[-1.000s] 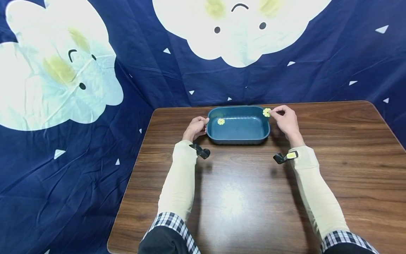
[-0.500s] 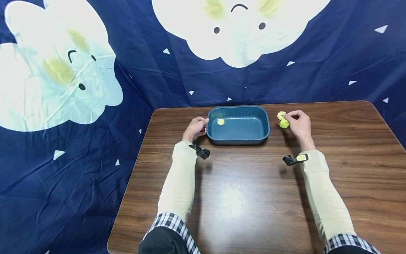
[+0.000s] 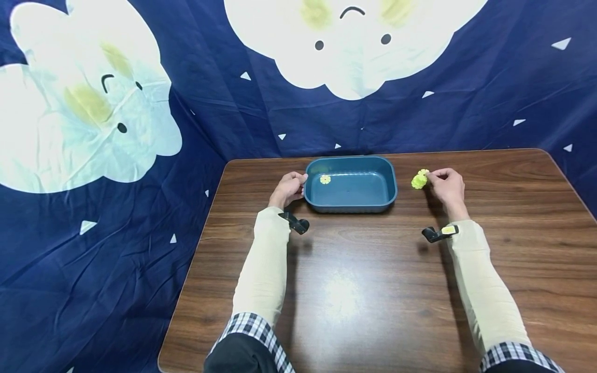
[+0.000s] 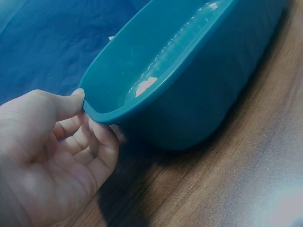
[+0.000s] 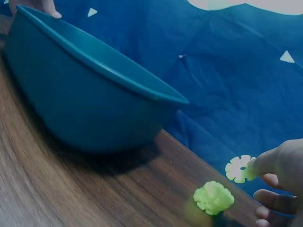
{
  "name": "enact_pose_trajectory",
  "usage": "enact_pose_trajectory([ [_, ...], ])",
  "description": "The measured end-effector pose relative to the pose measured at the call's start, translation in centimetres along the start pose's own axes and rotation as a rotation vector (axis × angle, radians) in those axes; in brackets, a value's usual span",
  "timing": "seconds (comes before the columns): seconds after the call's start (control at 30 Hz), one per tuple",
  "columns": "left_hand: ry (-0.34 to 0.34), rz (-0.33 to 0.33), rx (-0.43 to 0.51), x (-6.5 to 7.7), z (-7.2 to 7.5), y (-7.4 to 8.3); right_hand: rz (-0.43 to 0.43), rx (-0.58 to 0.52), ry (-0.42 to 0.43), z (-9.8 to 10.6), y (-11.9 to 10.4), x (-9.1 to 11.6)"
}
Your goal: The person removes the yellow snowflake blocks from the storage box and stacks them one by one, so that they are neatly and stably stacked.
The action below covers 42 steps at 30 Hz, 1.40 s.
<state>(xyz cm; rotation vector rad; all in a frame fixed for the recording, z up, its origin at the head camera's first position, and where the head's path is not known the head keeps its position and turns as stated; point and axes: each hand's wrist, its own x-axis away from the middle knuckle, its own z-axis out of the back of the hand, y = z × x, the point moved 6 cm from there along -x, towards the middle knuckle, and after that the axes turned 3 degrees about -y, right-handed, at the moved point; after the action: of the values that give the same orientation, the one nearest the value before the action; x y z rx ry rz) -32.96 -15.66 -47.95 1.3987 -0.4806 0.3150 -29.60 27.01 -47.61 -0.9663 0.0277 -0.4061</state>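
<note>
At the left end of a teal plastic basin [image 3: 351,208], my left hand [image 3: 289,187] grips the rim. The left wrist view shows the thumb on top of the rim [image 4: 118,113] and the fingers curled beneath it. To the right of the basin, my right hand [image 3: 448,186] pinches a yellow notched plastic disc [image 5: 239,169] by its edge. Just below that disc, a clump of yellow-green notched discs [image 5: 213,197] sits on the table. One more yellow disc [image 3: 325,179] lies inside the basin, toward its left end.
The brown wooden table [image 3: 340,290] ends behind the basin at a dark blue curtain [image 3: 396,124] with white cloud prints. A black wrist camera [image 3: 295,223] sits on the left wrist and another camera [image 3: 436,234] on the right wrist.
My right hand has moved right from the basin's right rim, carrying the yellow disc over to the yellow-green clump, which has come into sight. The left hand and basin stay put.
</note>
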Motion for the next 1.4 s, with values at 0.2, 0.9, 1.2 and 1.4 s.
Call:
enact_pose_trajectory([
  [0.2, 0.000, -0.010, -0.015, -0.2, 0.0, -0.1, -0.021, 0.009, -0.013, -0.3, 0.5, -0.3],
  [0.9, -0.003, -0.015, 0.005, -0.5, 0.0, -0.1, -0.029, 0.113, -0.055, -0.4, 0.2, -1.3],
  [1.2, 0.003, -0.016, 0.002, -0.5, 0.0, -0.1, -0.027, 0.122, -0.063, -0.6, 0.4, -1.5],
  [1.4, 0.007, -0.009, -0.003, -0.4, 0.1, -0.2, -0.024, 0.115, -0.047, -0.6, 0.5, -1.5],
])
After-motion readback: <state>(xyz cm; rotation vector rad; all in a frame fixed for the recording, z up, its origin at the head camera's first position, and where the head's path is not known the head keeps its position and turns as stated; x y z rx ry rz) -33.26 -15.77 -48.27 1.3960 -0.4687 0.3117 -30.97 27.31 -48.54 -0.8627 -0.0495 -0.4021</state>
